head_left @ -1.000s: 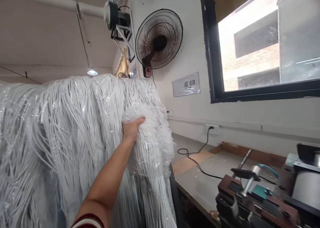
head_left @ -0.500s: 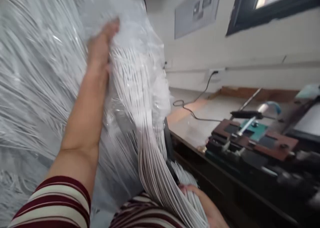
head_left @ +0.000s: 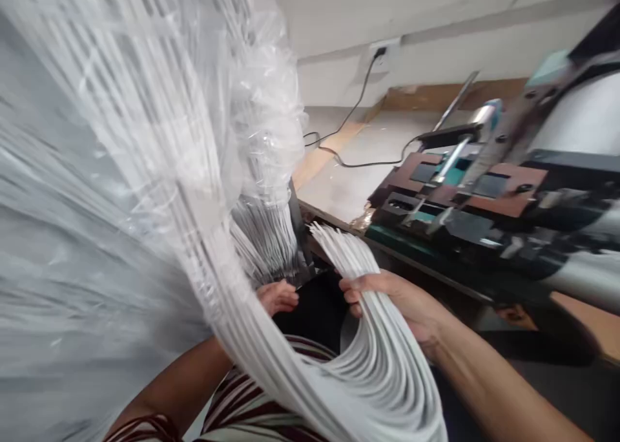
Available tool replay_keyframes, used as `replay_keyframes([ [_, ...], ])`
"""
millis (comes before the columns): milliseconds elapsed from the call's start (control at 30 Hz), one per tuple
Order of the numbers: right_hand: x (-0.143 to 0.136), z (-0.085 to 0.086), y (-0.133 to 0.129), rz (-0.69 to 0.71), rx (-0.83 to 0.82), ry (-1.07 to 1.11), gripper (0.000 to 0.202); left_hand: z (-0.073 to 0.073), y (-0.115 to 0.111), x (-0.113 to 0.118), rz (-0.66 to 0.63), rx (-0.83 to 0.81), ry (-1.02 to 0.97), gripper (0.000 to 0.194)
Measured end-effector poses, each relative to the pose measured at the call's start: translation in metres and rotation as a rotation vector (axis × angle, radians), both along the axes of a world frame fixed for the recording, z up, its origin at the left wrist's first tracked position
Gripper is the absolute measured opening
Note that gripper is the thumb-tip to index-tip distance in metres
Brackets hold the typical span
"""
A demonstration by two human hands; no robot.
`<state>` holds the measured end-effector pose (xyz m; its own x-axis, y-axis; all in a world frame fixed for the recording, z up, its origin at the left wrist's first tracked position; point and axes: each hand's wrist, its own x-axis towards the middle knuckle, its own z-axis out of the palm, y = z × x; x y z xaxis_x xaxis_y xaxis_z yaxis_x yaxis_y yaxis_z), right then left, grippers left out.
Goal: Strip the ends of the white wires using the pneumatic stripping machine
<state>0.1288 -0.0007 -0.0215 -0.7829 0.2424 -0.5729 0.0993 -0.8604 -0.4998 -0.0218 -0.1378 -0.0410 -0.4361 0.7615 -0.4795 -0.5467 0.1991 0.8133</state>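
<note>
A thick bundle of thin white cables (head_left: 387, 364) hangs in a loop across my lap. My right hand (head_left: 387, 293) is wrapped around it just below the loose ends, which point up and to the left. From the loop, the same strands run up to the left into clear plastic wrapping (head_left: 271, 112). My left hand (head_left: 278, 297) is partly hidden behind the rising strands. Its visible fingers are loosely stretched out with nothing between them. More grey-white cable ends (head_left: 274, 242) hang just beyond that hand.
A bench machine (head_left: 460, 183) with metal rods and brown plates stands at the right. Behind it, a black cord (head_left: 358, 164) runs across the bench top (head_left: 343, 190) to a wall socket (head_left: 385, 53). Plastic-covered strands (head_left: 58, 235) fill the left side.
My left hand has come down from the plastic wrapping to near my lap. My right hand has risen with the cable ends, and the view has tilted lower.
</note>
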Motion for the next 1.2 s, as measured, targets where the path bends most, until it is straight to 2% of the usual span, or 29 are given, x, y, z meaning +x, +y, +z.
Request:
replay_keyframes([
  [33, -0.002, 0.008, -0.003, 0.006, 0.113, 0.018, 0.011, -0.002, 0.020, -0.002, -0.089, 0.056, -0.057, 0.034],
  [100, -0.006, 0.026, -0.009, 0.035, 0.355, 0.050, 0.012, 0.008, 0.064, -0.004, -0.226, 0.208, -0.151, 0.053],
  [167, -0.010, 0.044, -0.012, 0.043, 0.625, 0.046, 0.011, 0.033, 0.106, -0.003, -0.302, 0.372, -0.209, 0.065],
  [233, -0.014, 0.058, -0.010, -0.040, 0.864, 0.031, 0.014, 0.063, 0.138, -0.002, -0.372, 0.489, -0.245, 0.055],
  [300, -0.020, 0.061, -0.006, -0.168, 0.954, 0.023, 0.019, 0.086, 0.158, -0.005, -0.453, 0.534, -0.269, 0.041],
  [367, -0.030, 0.051, 0.000, -0.266, 0.882, 0.016, 0.021, 0.090, 0.170, -0.011, -0.525, 0.513, -0.283, 0.037],
  [433, -0.043, 0.027, 0.003, -0.297, 0.815, -0.009, 0.020, 0.074, 0.175, -0.019, -0.570, 0.441, -0.295, 0.032],
  [500, -0.057, -0.005, -0.001, -0.296, 0.732, -0.056, 0.014, 0.042, 0.174, -0.027, -0.594, 0.321, -0.299, 0.022],
  [600, -0.073, -0.052, -0.019, -0.268, 0.579, -0.119, 0.008, -0.012, 0.163, -0.037, -0.613, 0.113, -0.295, 0.025],
  [667, -0.079, -0.073, -0.031, -0.260, 0.512, -0.127, 0.009, -0.038, 0.154, -0.043, -0.604, 0.019, -0.288, 0.026],
  [733, -0.083, -0.085, -0.039, -0.270, 0.483, -0.113, 0.010, -0.054, 0.150, -0.050, -0.592, -0.039, -0.274, 0.027],
  [833, -0.091, -0.093, -0.042, -0.315, 0.491, -0.086, 0.011, -0.063, 0.153, -0.059, -0.577, -0.082, -0.232, 0.028],
  [967, -0.105, -0.098, -0.040, -0.387, 0.541, -0.082, 0.014, -0.066, 0.163, -0.068, -0.582, -0.078, -0.160, 0.028],
  [1100, -0.114, -0.102, -0.045, -0.425, 0.611, -0.088, 0.016, -0.058, 0.169, -0.066, -0.613, -0.042, -0.084, 0.027],
  [1200, -0.103, -0.100, -0.051, -0.432, 0.674, -0.064, 0.015, -0.045, 0.163, -0.054, -0.603, 0.024, -0.007, 0.022],
])
